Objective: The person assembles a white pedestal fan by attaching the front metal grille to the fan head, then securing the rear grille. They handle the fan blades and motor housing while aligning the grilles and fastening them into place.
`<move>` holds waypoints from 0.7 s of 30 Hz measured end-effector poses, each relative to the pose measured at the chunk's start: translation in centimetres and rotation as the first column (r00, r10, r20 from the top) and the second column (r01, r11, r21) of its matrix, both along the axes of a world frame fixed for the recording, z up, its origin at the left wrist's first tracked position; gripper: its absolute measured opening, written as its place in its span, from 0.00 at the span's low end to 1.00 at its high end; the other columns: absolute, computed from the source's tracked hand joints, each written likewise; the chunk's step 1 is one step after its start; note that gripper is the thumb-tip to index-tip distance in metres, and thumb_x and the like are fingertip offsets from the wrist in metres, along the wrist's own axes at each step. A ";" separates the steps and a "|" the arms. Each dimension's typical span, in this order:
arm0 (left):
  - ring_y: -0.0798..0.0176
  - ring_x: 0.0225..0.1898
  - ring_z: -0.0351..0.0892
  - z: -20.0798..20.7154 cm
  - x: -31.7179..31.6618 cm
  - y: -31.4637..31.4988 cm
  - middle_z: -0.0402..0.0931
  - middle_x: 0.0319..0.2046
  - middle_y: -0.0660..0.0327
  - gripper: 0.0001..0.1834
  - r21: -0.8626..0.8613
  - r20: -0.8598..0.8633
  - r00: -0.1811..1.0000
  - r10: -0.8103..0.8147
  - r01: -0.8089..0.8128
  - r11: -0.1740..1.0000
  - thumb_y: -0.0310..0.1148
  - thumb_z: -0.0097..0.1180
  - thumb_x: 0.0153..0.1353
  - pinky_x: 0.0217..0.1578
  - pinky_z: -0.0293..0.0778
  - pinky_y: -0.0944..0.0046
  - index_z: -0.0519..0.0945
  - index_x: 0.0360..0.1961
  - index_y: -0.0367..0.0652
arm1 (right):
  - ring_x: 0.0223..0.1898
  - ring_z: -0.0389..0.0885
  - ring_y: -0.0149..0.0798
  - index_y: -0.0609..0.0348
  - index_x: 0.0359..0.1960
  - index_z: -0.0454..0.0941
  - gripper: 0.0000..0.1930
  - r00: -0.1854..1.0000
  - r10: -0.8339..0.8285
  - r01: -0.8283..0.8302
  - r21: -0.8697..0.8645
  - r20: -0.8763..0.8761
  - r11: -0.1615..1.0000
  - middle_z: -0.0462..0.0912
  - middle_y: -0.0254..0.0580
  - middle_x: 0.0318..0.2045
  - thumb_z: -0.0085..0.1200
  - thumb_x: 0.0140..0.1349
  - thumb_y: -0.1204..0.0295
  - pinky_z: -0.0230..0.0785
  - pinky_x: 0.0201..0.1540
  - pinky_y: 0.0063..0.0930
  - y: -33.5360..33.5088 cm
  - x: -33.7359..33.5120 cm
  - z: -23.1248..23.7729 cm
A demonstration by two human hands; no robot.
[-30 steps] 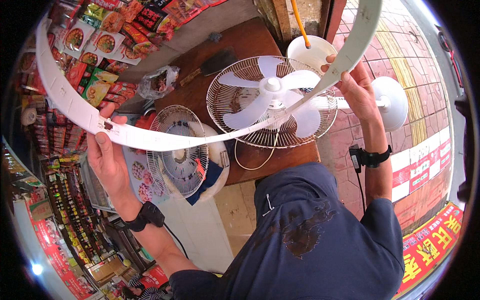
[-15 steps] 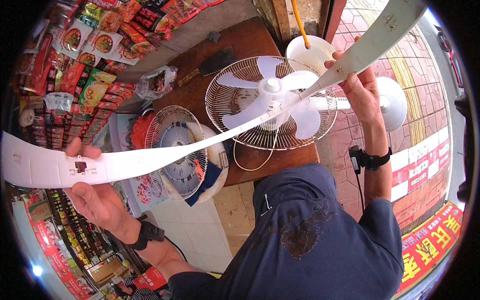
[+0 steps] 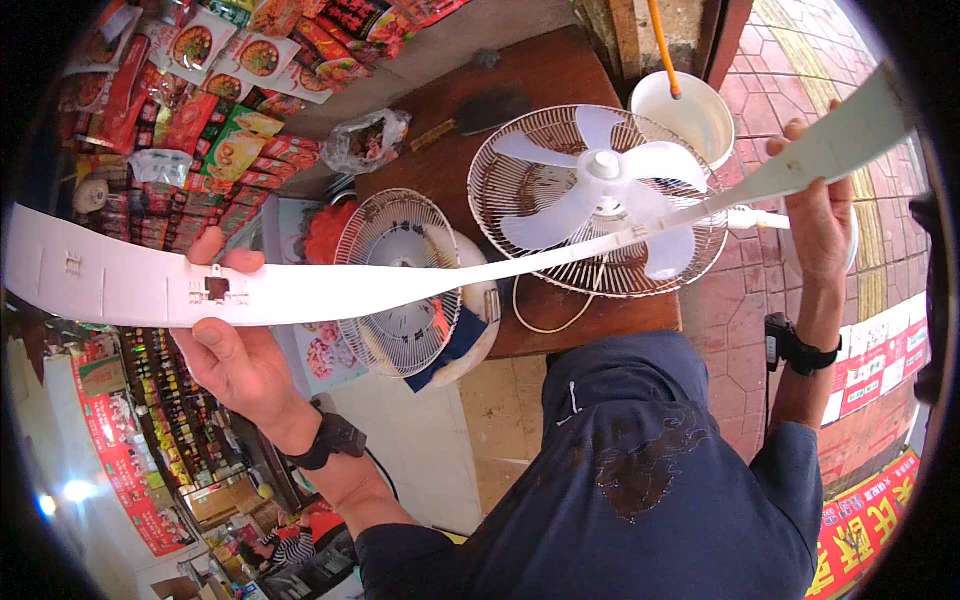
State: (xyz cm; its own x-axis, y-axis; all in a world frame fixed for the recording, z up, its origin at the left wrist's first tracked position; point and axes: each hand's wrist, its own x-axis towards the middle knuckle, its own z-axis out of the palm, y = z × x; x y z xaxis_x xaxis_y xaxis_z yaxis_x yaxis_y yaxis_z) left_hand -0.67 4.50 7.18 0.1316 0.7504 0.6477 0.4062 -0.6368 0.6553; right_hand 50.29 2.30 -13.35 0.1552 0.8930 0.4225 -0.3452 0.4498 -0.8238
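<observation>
1. The long plastic strip (image 3: 400,285) is white.
2. The fan blades (image 3: 600,190) are white, inside a white wire cage (image 3: 520,170).
3. The loose fan grille (image 3: 400,280) is white wire.
4. The table (image 3: 540,85) is dark reddish brown.
5. The bucket (image 3: 690,115) is white, its stick (image 3: 662,45) orange.
6. The shirt (image 3: 650,480) is dark navy with a brown print.
7. The snack packets (image 3: 230,90) are red, green and yellow.
8. Both wrist straps (image 3: 330,440) are black.
9. The paving (image 3: 790,60) is red brick.

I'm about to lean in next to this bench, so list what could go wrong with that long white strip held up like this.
1. The long white strip spans from left hand to right hand, bowed; it might kink or spring loose.
2. It passes just over the bare fan blades; dipping may snag them.
3. Its right end could possibly clip the white bucket.
</observation>
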 end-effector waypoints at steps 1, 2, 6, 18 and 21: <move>0.50 0.52 0.81 0.0 0.0 0.0 0.70 0.64 0.36 0.34 -0.001 -0.010 1.000 -0.014 0.014 1.000 0.48 0.46 0.79 0.53 0.80 0.52 0.59 0.72 0.30 | 0.62 0.78 0.39 0.44 0.81 0.52 0.36 0.995 -0.038 0.041 -0.038 0.092 0.998 0.76 0.40 0.63 0.54 0.75 0.59 0.74 0.66 0.42 -0.4 0.4 0.1; 0.50 0.52 0.82 -0.2 0.1 0.0 0.70 0.64 0.36 0.34 -0.013 -0.003 1.000 0.000 0.000 1.000 0.48 0.46 0.79 0.52 0.80 0.52 0.59 0.72 0.29 | 0.62 0.78 0.39 0.43 0.81 0.52 0.37 0.991 -0.046 0.053 -0.051 0.122 0.997 0.76 0.39 0.63 0.54 0.75 0.58 0.73 0.67 0.42 -0.7 0.8 0.2; 0.50 0.50 0.84 -1.2 0.3 0.0 0.73 0.62 0.38 0.30 -0.091 0.007 0.997 0.073 -0.072 0.993 0.42 0.47 0.79 0.51 0.82 0.52 0.60 0.70 0.28 | 0.64 0.76 0.39 0.40 0.78 0.60 0.32 0.977 -0.074 0.085 -0.047 0.203 0.995 0.75 0.37 0.66 0.53 0.75 0.54 0.69 0.70 0.42 -0.9 2.7 0.8; 0.49 0.53 0.85 -5.0 0.6 0.8 0.75 0.61 0.43 0.22 -0.204 0.110 0.994 -0.003 0.025 0.979 0.34 0.46 0.79 0.52 0.83 0.54 0.65 0.66 0.29 | 0.64 0.79 0.36 0.42 0.76 0.65 0.33 0.884 -0.262 0.309 -0.065 0.387 0.949 0.76 0.39 0.68 0.55 0.73 0.51 0.75 0.66 0.40 -0.2 3.7 0.7; 0.49 0.54 0.84 -5.2 0.6 0.7 0.74 0.61 0.43 0.23 -0.198 0.127 0.992 -0.008 0.034 0.980 0.34 0.46 0.79 0.52 0.83 0.54 0.65 0.66 0.29 | 0.63 0.80 0.36 0.41 0.76 0.64 0.33 0.908 -0.249 0.274 -0.027 0.337 0.961 0.76 0.39 0.68 0.56 0.72 0.52 0.76 0.65 0.41 -0.1 4.2 0.8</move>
